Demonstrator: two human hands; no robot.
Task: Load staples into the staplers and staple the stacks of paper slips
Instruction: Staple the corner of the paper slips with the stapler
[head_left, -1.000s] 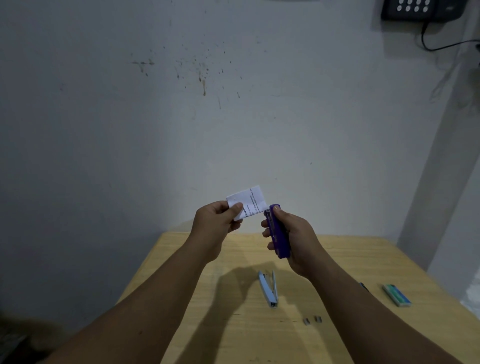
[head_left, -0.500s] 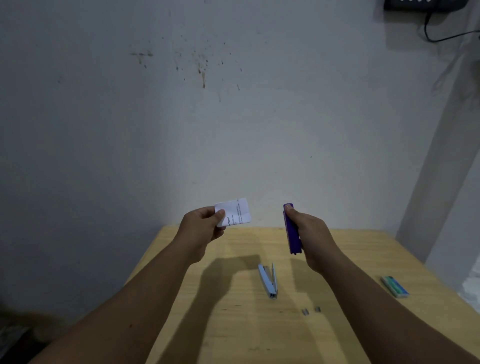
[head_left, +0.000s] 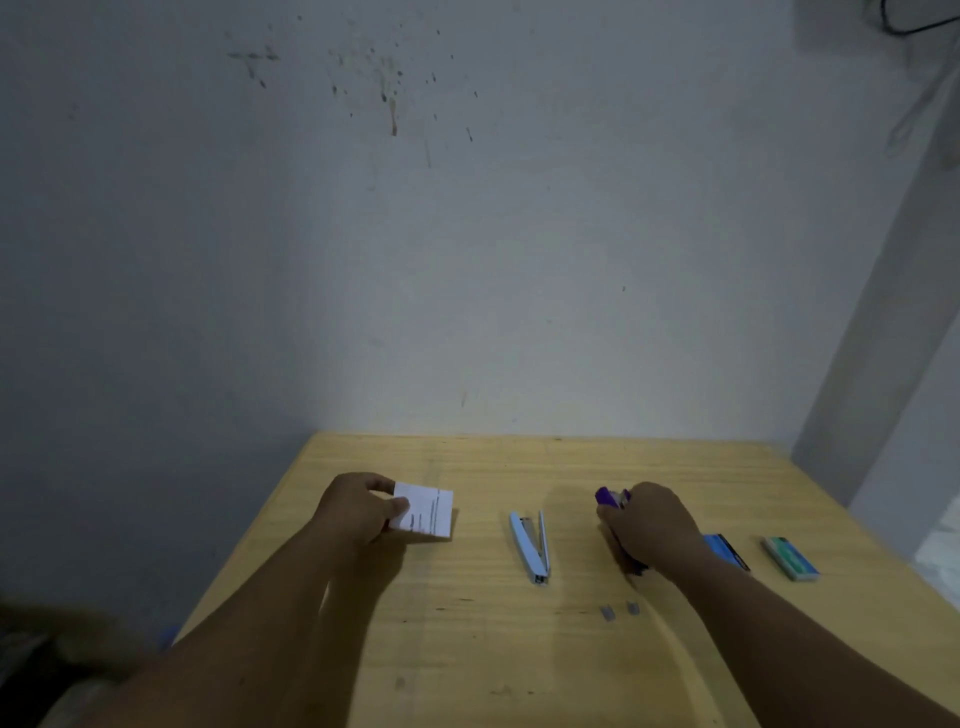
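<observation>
While both hands are low over the table (head_left: 519, 665), the count of things runs as follows. There are two staplers: a purple stapler (head_left: 612, 500), which the right hand (head_left: 652, 527) grips with curled fingers so that only its far end and a dark tip near the wrist show, and a light blue stapler (head_left: 531, 545), which lies untouched at the middle of the table with its top arm swung open into a narrow V. There is one stack of paper slips (head_left: 425, 510), white with dark printed lines, pinched at its left edge between the thumb and fingers of the left hand (head_left: 358, 512); whether it rests on the wood or is just above it cannot be told. Two small grey strips of staples (head_left: 618, 611) lie side by side, near the right forearm and nearer the person than the blue stapler. Two small boxes sit to the right: a blue box (head_left: 726, 552), partly hidden behind the right wrist, and a green box (head_left: 790, 558) further right, apart from it.

The table is pale yellowish wood with visible grain, pushed against a grey-white wall (head_left: 467, 234) speckled with brownish marks high up. A wall corner runs down the right side, and a dark cable (head_left: 909, 25) shows at the top right.
</observation>
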